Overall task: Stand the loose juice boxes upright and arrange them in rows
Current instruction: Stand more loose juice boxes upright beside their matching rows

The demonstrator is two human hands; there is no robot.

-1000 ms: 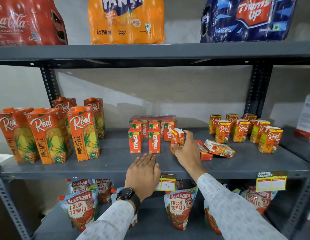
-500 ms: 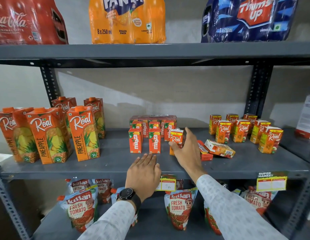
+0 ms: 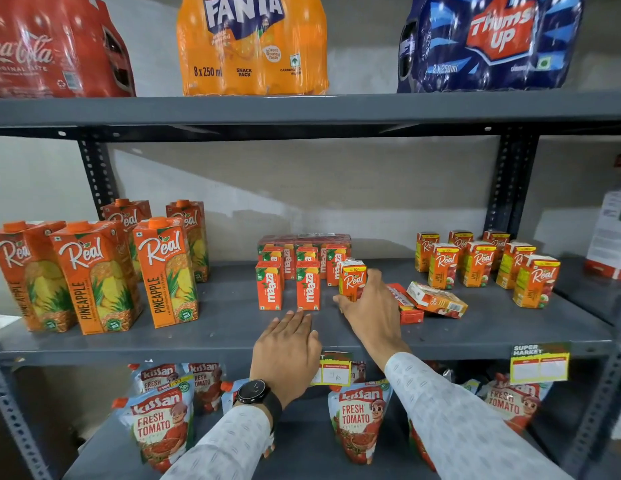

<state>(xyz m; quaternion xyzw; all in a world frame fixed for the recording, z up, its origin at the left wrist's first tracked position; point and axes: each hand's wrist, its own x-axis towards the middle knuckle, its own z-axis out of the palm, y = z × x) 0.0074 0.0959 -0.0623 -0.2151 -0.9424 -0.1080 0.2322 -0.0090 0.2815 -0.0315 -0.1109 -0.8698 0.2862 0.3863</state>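
My right hand [image 3: 369, 308] grips a small orange Real juice box [image 3: 352, 279] that stands upright on the grey shelf [image 3: 215, 327], just right of the Maaza boxes [image 3: 288, 284]. Behind that hand two small boxes lie flat: a red one [image 3: 406, 304] and an orange Real one [image 3: 437, 301]. Several small Real boxes [image 3: 482, 265] stand in rows at the right. My left hand [image 3: 286, 351] rests palm down at the shelf's front edge, fingers apart, holding nothing.
Large Real pineapple cartons [image 3: 94, 275] stand at the left. Soda multipacks [image 3: 252, 43] fill the shelf above, and Kissan tomato pouches [image 3: 361, 420] sit on the shelf below. Price tags [image 3: 539, 363] hang from the front edge. A white pack [image 3: 610, 233] sits far right.
My right hand has turned the small Real box from tilted to upright and set it down beside the Maaza boxes. My left hand has stayed put.
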